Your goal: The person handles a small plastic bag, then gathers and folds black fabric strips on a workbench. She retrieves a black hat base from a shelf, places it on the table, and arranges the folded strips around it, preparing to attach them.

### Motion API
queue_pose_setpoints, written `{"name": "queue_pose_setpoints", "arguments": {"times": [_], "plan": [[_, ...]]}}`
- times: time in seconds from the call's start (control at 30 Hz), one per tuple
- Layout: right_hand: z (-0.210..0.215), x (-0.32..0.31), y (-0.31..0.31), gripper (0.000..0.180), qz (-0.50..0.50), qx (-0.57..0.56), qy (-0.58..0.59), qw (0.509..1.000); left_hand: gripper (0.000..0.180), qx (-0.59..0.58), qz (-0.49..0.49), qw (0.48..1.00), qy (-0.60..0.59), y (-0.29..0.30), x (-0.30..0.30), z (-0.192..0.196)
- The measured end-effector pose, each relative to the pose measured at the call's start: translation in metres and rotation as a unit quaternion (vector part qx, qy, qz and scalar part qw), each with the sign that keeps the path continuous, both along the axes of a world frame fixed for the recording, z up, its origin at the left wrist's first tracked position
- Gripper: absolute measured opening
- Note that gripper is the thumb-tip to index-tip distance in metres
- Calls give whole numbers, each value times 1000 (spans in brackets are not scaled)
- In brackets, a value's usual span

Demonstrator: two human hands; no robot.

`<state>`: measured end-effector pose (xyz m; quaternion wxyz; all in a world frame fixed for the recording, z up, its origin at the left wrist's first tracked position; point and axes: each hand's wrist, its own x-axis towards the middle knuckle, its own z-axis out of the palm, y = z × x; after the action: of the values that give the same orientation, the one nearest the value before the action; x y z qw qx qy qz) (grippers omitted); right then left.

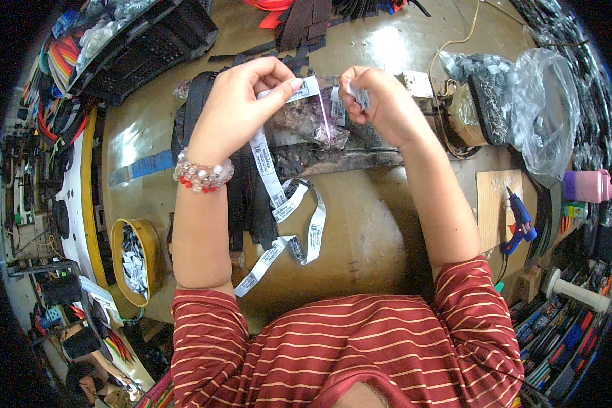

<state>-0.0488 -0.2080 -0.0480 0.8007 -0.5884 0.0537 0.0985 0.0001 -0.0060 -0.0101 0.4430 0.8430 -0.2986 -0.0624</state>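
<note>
My left hand (pixel 241 102) pinches the end of a long white printed label ribbon (pixel 266 163) between thumb and fingertips. The rest of that ribbon hangs down past my wrist and lies in loose loops on the table. Beside the ribbon's held end stands a thin, bright pinkish strip (pixel 324 117), like a glowing wire, rising from a dark, grimy block (pixel 306 129). My right hand (pixel 387 105), on the other side of it, is closed around a few small white labels (pixel 358 96). Another small label (pixel 337 109) shows between the hands.
Black straps (pixel 248 204) lie under the ribbon. At left sit a yellow tub (pixel 155 265) of labels and a black crate (pixel 146 51). On the right are a plastic bag (pixel 544 112), a blue glue gun (pixel 519 221) by a wooden board (pixel 489 204), and a cable (pixel 455 42).
</note>
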Motion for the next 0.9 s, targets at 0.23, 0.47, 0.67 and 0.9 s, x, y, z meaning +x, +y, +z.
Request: {"name": "queue_pose_setpoints", "arguments": {"times": [0.23,0.47,0.67,0.9], "plan": [[26,-16,3,26,12,-260,-136,956,12,-133,-93,975,153,-5,-11,1],[29,-7,-32,25,-26,-328,-113,938,22,-60,-74,986,136,12,9,-1],[22,-6,-41,27,-24,-348,-114,930,18,-100,-74,977,174,14,9,2],[17,-2,-29,30,-27,-439,-120,890,23,31,0,999,23,13,15,-8]]}}
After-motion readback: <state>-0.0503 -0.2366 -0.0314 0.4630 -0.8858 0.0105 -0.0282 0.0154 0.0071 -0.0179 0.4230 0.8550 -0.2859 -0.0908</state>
